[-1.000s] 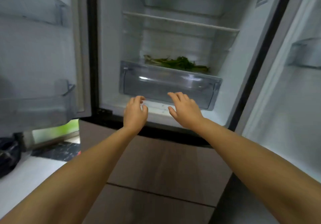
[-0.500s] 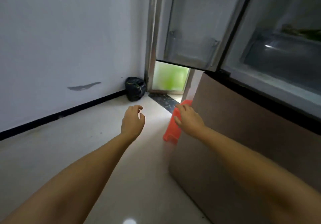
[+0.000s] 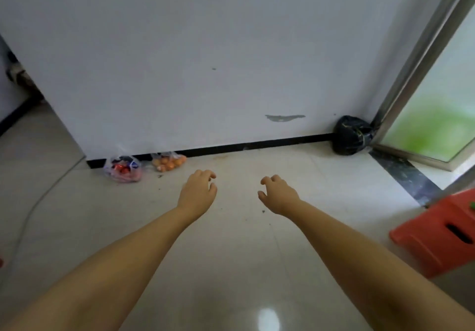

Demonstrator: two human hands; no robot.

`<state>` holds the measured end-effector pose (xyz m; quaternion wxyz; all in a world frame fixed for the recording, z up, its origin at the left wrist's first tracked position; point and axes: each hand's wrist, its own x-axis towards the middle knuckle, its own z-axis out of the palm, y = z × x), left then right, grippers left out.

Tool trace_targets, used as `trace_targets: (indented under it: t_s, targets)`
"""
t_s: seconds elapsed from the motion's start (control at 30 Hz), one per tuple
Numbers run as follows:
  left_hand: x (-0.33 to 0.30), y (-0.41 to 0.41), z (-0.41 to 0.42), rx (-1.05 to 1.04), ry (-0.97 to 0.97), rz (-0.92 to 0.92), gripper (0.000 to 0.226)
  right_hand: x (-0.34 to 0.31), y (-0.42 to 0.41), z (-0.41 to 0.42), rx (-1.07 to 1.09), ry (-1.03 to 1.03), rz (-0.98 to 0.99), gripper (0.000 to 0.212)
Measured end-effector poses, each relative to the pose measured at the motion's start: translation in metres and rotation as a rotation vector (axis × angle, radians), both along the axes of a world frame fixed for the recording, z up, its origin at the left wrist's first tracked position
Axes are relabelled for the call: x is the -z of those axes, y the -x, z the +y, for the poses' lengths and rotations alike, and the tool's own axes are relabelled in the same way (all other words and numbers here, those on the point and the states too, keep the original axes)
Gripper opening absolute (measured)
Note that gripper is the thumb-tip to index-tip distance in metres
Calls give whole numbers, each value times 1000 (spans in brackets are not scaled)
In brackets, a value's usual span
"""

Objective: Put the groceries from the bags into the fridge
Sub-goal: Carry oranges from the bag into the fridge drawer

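Observation:
Two clear plastic grocery bags lie on the floor against the white wall at the left. One bag point(image 3: 124, 169) holds red and blue packets, and the other bag point(image 3: 168, 162) holds small orange fruit. My left hand point(image 3: 198, 191) hangs over the floor to the right of the bags, fingers loosely curled and holding nothing. My right hand point(image 3: 278, 195) is beside it, also loosely curled and empty. The fridge is out of view.
A black plastic bag point(image 3: 352, 135) sits in the corner by a metal-framed glass door point(image 3: 434, 125). An orange plastic stool point(image 3: 442, 230) stands at the right edge. A thin cable point(image 3: 36, 202) runs across the pale tiled floor at the left.
The view has swung left from the open fridge to the wall and floor. The grocery bags have come into sight, and both empty hands have stayed stretched out in front.

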<state>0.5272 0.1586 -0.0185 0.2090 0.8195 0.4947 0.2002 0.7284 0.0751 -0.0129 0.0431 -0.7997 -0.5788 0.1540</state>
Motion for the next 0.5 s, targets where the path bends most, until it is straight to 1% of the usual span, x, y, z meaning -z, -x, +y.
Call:
trace_targets:
  t_s: [0.1,0.2,0.33,0.5]
  targets:
    - [7,57,44,-87,34,25,27,5,53,60,-124,41,-22,45]
    - [21,100,82,-171,71,39,26,11,83,115,-209,76,-39,45]
    - [40,138,144,-274,130,68,27,22,99,191,-283,121,-71,45]
    - [37,153,248,-359,143,29,26,28,102,312,-382,174,-93,46]
